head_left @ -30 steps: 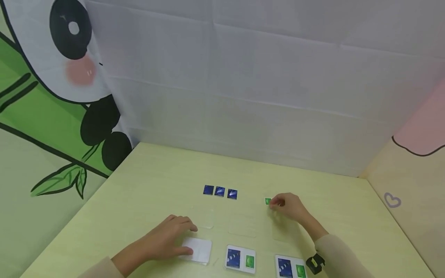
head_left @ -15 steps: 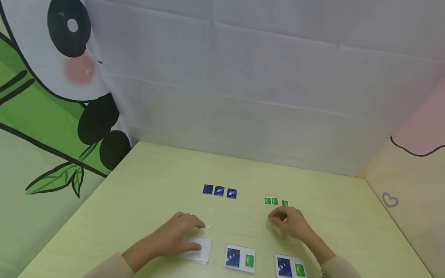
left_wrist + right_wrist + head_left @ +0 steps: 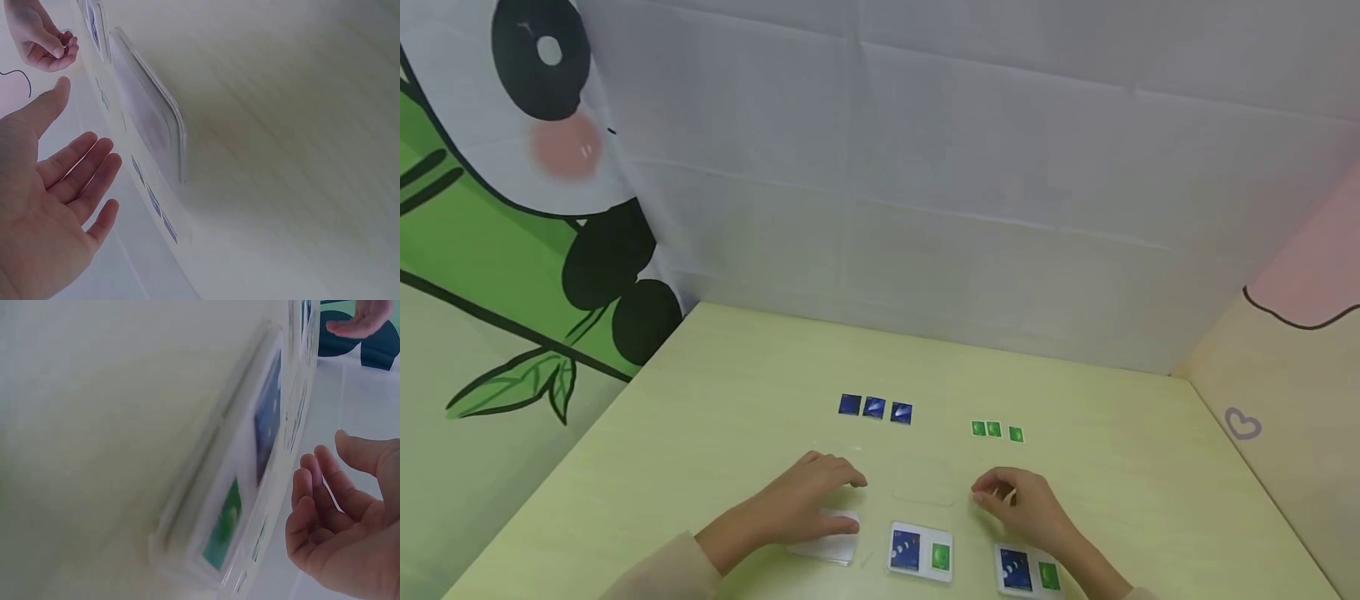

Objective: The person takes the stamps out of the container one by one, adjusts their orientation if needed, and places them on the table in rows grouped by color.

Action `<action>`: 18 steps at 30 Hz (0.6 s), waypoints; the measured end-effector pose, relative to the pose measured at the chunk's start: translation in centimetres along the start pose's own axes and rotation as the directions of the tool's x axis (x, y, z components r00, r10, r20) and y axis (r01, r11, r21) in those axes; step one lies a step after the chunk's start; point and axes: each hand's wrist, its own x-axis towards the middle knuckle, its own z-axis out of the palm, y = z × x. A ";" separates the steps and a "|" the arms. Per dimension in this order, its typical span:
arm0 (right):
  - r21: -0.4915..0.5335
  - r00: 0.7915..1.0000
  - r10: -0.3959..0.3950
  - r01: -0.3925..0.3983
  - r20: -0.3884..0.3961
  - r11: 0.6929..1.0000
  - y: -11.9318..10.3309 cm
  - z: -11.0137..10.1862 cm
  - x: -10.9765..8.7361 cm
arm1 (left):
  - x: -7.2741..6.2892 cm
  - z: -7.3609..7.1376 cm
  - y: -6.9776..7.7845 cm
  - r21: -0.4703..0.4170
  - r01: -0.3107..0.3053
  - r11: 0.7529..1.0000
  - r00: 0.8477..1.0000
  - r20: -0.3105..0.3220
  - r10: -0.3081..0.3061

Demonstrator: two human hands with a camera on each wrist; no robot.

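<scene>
My left hand (image 3: 808, 500) hovers over a plain white flat case (image 3: 826, 547), partly hiding it; the left wrist view shows its fingers relaxed, with nothing in them, above the case's edge. My right hand (image 3: 1022, 504) is loosely curled and holds nothing, just behind a white case (image 3: 1030, 572) bearing a blue moon-phase picture and a green picture. A matching case (image 3: 921, 552) lies between the hands. Farther back are three small dark blue cards (image 3: 874, 407) in a row, and three small green cards (image 3: 994, 429) to their right.
A thin transparent lid-like piece (image 3: 923, 482) lies flat between the hands; another clear piece (image 3: 850, 450) shows partly behind the left hand. The pale yellow table (image 3: 760, 367) ends at a white cloth wall (image 3: 925, 208), with printed side walls left and right.
My right hand has drawn back from the green cards toward the near cases, uncovering all three. My left hand has shifted right and slightly forward over the white case.
</scene>
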 end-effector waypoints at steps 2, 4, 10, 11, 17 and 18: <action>0.001 1.000 0.006 -0.006 0.006 1.000 -0.1 0.1 -0.2 | 0.5 0.1 0.2 -0.003 -0.001 1.000 1.000 0.001 0.001; 0.005 1.000 0.026 -0.026 0.018 1.000 -0.1 0.3 -0.3 | 0.9 0.3 0.4 -0.009 0.003 1.000 1.000 0.010 -0.003; 0.023 0.999 0.008 -0.009 0.043 1.000 -0.1 0.7 -0.6 | 1.9 0.8 0.9 -0.036 0.026 0.999 0.999 0.040 -0.024; 0.026 0.999 -0.002 0.000 0.050 1.000 -0.1 0.7 -0.6 | 2.1 0.8 0.9 -0.042 0.029 0.999 0.999 0.044 -0.027; 0.050 0.994 -0.009 0.003 0.113 0.999 0.2 0.4 -0.7 | 2.9 1.1 1.5 -0.054 0.005 0.999 0.999 0.038 -0.003; 0.050 0.992 -0.012 0.006 0.125 0.999 0.2 0.4 -0.7 | 3.0 1.2 1.6 -0.053 0.001 0.999 0.999 0.038 0.001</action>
